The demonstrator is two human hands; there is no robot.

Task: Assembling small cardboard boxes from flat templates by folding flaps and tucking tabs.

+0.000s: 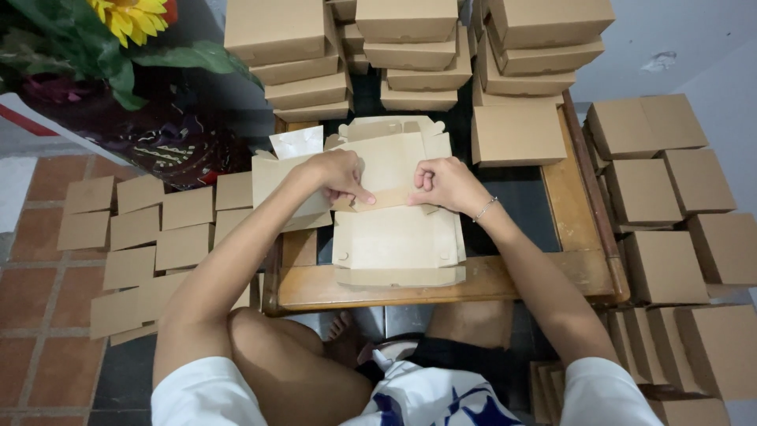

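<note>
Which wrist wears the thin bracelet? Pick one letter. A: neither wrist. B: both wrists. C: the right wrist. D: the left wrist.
C: a thin bracelet circles the wrist just behind the right hand, while the left hand has a bare wrist; both hands press on the half-folded cardboard box.

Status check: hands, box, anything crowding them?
Left hand and right hand pinch the unfolded cardboard box at its middle fold. Folded boxes stacked just behind.

left hand, right hand, pinching cardboard box
</note>
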